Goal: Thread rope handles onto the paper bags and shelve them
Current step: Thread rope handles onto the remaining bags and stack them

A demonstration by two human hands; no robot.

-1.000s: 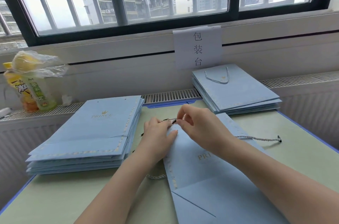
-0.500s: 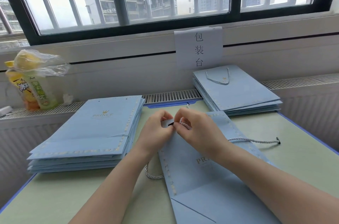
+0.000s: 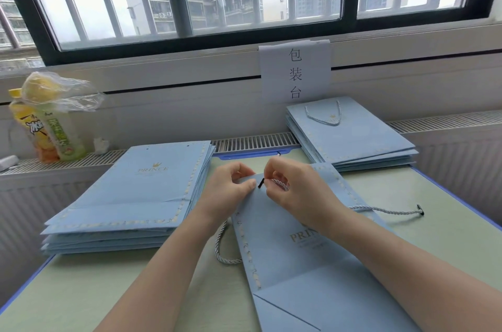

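A flat blue paper bag (image 3: 293,239) lies on the table (image 3: 448,244). At its top edge the left hand (image 3: 231,190) has its grip pinched on the paper, while the right hand (image 3: 296,187) has its grip clamped on the rope (image 3: 279,183) near its black tip. A stack of bags (image 3: 135,190) sits left of the flat bag.

Bag (image 3: 298,263) near end cut off at btm edge, rope (image 3: 225,247) partly hidden under bag, small print under logo unreadable
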